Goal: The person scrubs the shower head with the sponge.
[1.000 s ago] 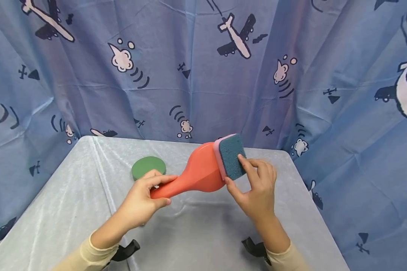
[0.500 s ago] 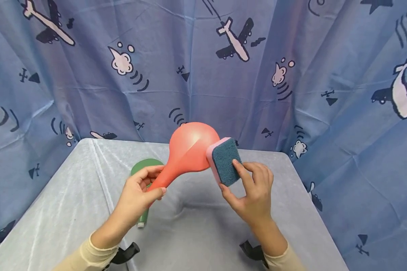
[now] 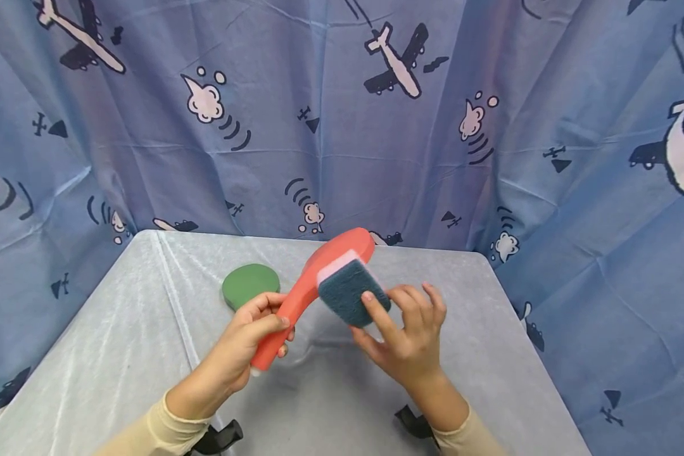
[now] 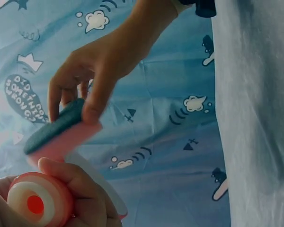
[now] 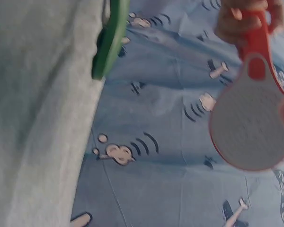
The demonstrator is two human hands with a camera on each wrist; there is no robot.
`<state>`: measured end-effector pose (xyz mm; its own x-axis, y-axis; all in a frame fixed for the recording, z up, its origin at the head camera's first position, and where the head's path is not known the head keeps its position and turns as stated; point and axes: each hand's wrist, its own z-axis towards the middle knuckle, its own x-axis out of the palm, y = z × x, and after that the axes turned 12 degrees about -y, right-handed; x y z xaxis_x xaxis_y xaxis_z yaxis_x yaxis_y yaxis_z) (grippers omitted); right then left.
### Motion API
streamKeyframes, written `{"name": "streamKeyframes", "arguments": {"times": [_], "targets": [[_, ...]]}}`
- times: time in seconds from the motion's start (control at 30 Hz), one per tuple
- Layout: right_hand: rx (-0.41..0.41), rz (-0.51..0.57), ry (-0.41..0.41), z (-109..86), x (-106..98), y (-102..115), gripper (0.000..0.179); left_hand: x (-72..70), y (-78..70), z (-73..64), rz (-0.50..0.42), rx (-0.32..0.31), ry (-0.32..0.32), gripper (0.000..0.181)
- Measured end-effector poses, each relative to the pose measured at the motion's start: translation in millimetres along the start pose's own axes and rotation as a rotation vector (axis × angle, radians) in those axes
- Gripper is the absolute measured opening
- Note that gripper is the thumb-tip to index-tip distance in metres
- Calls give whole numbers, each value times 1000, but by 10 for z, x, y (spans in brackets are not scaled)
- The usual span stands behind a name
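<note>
A red shower head (image 3: 302, 291) is held above the table, its handle gripped by my left hand (image 3: 239, 345). Its grey perforated spray face (image 5: 248, 125) shows in the right wrist view, and the hollow end of its handle (image 4: 19, 196) faces the left wrist camera. My right hand (image 3: 407, 342) pinches a scouring sponge (image 3: 350, 294), dark teal on one side and pink on the other. The pink side is turned toward the shower head and overlaps its neck and head in the head view. A green shower head (image 3: 251, 285) lies behind my left hand, its handle hidden.
A pale grey cloth covers the table (image 3: 120, 354). Behind and beside it hangs a blue curtain (image 3: 342, 126) printed with planes and clouds. Black wrist straps (image 3: 216, 437) sit below both hands.
The red shower head rose, then came down and turned edge-on in my left hand. The sponge in my right hand moved left and down, tilting from the head's rim toward its neck.
</note>
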<state>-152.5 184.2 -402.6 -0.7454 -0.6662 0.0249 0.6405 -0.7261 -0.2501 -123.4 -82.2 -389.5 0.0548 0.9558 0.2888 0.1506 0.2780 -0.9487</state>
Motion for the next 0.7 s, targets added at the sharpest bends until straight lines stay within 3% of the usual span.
{"name": "streamKeyframes", "arguments": {"times": [0.13, 0.2, 0.4, 0.57, 0.7], "targets": [[135, -48, -34, 39, -42, -61, 43, 16, -4, -16, -2, -25, 4, 36], [100, -30, -29, 40, -28, -41, 42, 22, 2, -20, 2, -37, 2, 36], [-144, 118, 91, -10, 43, 93, 41, 34, 37, -13, 16, -51, 19, 27], [-159, 231, 137, 2, 22, 82, 47, 30, 53, -20, -20, -60, 98, 17], [-110, 119, 17, 52, -26, 13, 42, 27, 46, -28, -55, -71, 148, 21]]}}
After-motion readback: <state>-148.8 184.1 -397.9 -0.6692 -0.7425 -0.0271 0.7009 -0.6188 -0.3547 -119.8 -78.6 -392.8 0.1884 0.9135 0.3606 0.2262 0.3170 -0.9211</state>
